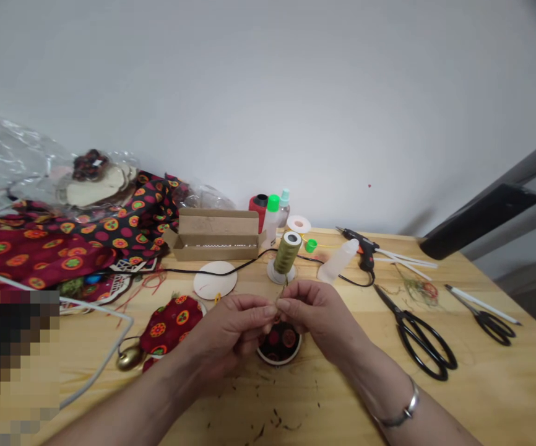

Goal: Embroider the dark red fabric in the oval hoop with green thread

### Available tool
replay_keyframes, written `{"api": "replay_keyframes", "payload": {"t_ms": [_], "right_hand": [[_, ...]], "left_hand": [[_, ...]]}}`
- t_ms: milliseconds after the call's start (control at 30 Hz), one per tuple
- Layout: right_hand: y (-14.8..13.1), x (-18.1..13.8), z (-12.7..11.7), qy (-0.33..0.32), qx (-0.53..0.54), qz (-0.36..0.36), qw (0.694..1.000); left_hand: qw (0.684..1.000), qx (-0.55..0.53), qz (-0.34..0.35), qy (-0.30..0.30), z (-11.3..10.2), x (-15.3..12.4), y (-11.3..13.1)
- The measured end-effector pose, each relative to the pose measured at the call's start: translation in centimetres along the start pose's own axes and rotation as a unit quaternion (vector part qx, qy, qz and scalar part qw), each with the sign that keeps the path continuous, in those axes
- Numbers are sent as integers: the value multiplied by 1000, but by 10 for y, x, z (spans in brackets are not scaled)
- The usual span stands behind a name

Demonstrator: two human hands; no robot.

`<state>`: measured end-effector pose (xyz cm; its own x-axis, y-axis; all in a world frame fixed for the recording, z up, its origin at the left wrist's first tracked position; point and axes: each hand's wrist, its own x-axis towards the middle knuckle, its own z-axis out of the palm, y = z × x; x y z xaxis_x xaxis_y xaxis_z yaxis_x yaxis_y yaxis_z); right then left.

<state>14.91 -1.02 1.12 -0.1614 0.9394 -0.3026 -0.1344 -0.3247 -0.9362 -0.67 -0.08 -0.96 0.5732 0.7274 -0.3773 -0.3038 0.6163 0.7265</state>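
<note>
My left hand (237,322) and my right hand (317,316) meet fingertip to fingertip at the middle of the table. Both are closed in a pinch on a thin olive thread (286,284), which shows just above the fingertips. Directly below them is a round piece covered in dark patterned fabric (281,348) with a pale rim, partly hidden by the fingers. Behind the hands stands a spool of olive thread (288,255). A red patterned fabric piece (170,325) lies left of my left hand, beside a brass bell (130,357).
Large black scissors (421,341), small scissors (493,325) and a glue gun (363,248) lie to the right. A white bottle (340,260) leans behind my right hand. An open cardboard box (216,248), a pale disc (215,280) and patterned cloth (142,217) are at the back left.
</note>
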Motion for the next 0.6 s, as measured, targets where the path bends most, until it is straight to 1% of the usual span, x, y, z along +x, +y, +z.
{"api": "replay_keyframes", "payload": {"t_ms": [133,300,600], "right_hand": [[-1,-1,0,7,-15,-1,1000],[-2,-1,0,-2,-15,-1,1000],[-1,0,1,3,-16,1,1000]], "left_hand": [[1000,0,4,18,2,-1,0],[999,8,7,35,3,-1,0],[996,19,36,81,7,-1,1]]}}
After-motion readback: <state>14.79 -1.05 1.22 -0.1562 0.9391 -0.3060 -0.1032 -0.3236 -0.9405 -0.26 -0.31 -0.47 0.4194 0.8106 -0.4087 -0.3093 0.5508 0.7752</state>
